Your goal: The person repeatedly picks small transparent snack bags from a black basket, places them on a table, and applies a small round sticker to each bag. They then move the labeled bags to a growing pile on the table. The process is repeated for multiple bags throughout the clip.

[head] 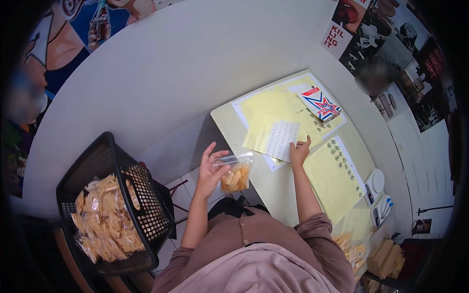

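My left hand [211, 175] holds a clear plastic pouch [236, 176] by its side, near the zip top. Pale yellow snack strips fill the lower part of the pouch. Over the table, my right hand [301, 151] touches the right edge of a small white label sheet [282, 137] printed with rows of small marks. Whether its fingers pinch the sheet or a label is too small to tell. Under the label sheet lies a yellow backing sheet [255, 136], on top of larger yellow sheets [271, 99] that carry some round stickers.
A black plastic basket [146, 205] full of bagged snacks [106, 219] stands at my left. Another sticker sheet [329, 179] and a printed box [319, 104] lie on the table [263, 179]. Scales [375, 180] stand at its right edge, with more snack bags [355, 252] nearer me.
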A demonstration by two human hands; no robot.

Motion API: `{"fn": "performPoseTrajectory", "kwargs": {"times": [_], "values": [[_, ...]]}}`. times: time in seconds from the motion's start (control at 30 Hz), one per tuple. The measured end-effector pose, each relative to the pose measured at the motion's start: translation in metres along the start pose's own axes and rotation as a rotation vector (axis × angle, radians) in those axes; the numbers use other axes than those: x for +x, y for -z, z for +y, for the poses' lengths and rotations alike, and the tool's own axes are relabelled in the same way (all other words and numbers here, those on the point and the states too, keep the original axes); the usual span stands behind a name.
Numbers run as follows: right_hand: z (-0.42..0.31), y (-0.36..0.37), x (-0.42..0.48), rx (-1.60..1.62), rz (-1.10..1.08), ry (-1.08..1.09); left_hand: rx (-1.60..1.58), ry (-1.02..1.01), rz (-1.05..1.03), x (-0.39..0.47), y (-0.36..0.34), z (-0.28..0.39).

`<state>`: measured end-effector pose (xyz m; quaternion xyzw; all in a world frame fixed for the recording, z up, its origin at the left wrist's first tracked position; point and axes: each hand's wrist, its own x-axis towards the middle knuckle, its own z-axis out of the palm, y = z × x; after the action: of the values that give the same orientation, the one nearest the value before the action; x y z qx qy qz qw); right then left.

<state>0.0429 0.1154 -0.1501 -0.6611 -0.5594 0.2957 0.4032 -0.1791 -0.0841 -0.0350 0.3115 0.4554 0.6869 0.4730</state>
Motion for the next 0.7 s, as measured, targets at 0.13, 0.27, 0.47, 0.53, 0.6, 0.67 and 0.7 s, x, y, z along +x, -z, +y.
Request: {"fn": "performPoseTrajectory", "kwargs": {"times": [0.13,0.27,0.47,0.53,0.6,0.67,0.7], "values": [[0.007,-0.002,-0.009,-0.070,0.175,0.303,-0.059,0.069,0.055,-0.009,-0.013,0.011],[-0.071,0.032,-0.060,0.622,-0.337,0.127,-0.099,0.014,0.060,-0.021,-0.026,0.015],[-0.135,0.073,-0.132,0.803,-0.745,0.192,-0.068,-0.081,0.064,-0.042,-0.045,0.006],[-0.135,0.077,-0.140,0.771,-0.705,0.161,-0.038,-0.112,0.067,-0.051,-0.046,0.004],[-0.139,0.083,-0.147,0.764,-0.657,0.197,-0.053,-0.123,-0.007,-0.056,-0.047,0.007],[-0.139,0.085,-0.156,0.740,-0.614,0.248,-0.060,-0.092,-0.058,-0.063,-0.048,0.003],[-0.138,0.085,-0.160,0.721,-0.591,0.287,-0.048,-0.062,-0.066,-0.066,-0.050,0.002]]}}
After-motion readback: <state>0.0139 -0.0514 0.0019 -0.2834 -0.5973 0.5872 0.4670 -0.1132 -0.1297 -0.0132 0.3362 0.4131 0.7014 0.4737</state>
